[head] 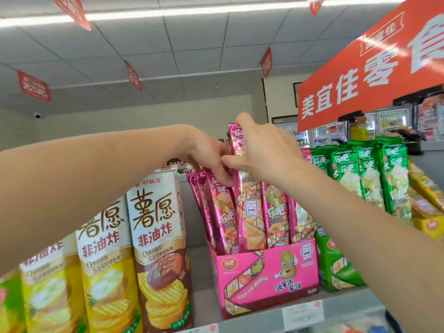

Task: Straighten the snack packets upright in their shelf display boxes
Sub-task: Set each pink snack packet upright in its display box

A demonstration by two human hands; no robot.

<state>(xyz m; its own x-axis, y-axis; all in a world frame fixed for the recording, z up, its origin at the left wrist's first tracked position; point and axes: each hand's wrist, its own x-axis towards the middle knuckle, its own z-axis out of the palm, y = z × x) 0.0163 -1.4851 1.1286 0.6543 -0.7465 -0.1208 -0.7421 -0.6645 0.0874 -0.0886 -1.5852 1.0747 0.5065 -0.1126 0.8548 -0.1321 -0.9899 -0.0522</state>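
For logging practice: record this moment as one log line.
right hand grips raised pink packet | left hand touches leaning pink packets

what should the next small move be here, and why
Probably slide the raised pink packet down into the pink display box: the right hand grips it well above its neighbours, while the left hand touches the leaning packets beside it.

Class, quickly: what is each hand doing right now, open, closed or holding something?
Left hand: fingers on the leaning pink packets; grip cannot be told.
Right hand: grips the raised pink packet.
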